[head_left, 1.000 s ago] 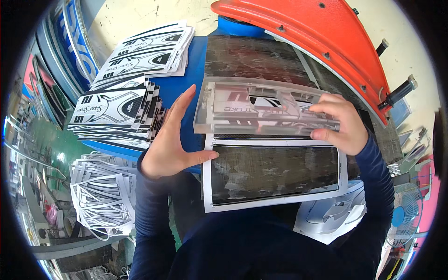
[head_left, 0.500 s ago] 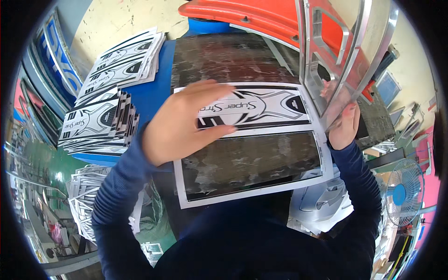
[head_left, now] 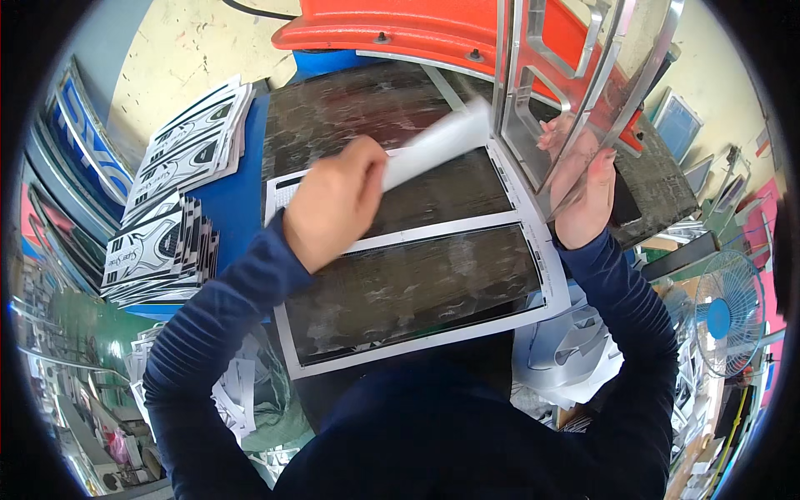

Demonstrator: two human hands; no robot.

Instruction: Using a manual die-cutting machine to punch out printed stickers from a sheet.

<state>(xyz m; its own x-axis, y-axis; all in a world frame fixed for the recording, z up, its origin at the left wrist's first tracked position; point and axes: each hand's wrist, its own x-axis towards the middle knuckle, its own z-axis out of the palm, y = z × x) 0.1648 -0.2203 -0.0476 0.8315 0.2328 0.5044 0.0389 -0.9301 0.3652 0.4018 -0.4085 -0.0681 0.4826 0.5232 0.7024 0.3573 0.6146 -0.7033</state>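
My left hand [head_left: 337,200] is closed on the end of a printed card [head_left: 442,146], which is tilted up and blurred by motion. Below it lies a white sheet frame [head_left: 433,232] with two cut-out openings, through which the dark scuffed board [head_left: 417,283] shows. At the right, my right hand [head_left: 587,208] grips the near edge of a clear plate with raised metal strips [head_left: 527,154]. The plate stands steeply on end. Some of that hand's fingers show through the clear material, with the thumb on the near side.
Stacks of printed cards [head_left: 179,158] rest on a blue surface [head_left: 229,204] at the left. A large red machine part [head_left: 400,29] spans the back. White paper scraps lie below on both sides. A blue fan [head_left: 718,319] stands at far right.
My left hand has closed on the printed card and raised it out of the sheet's upper opening, baring the dark board. My right hand still holds the clear plate; the whole view has shifted slightly.
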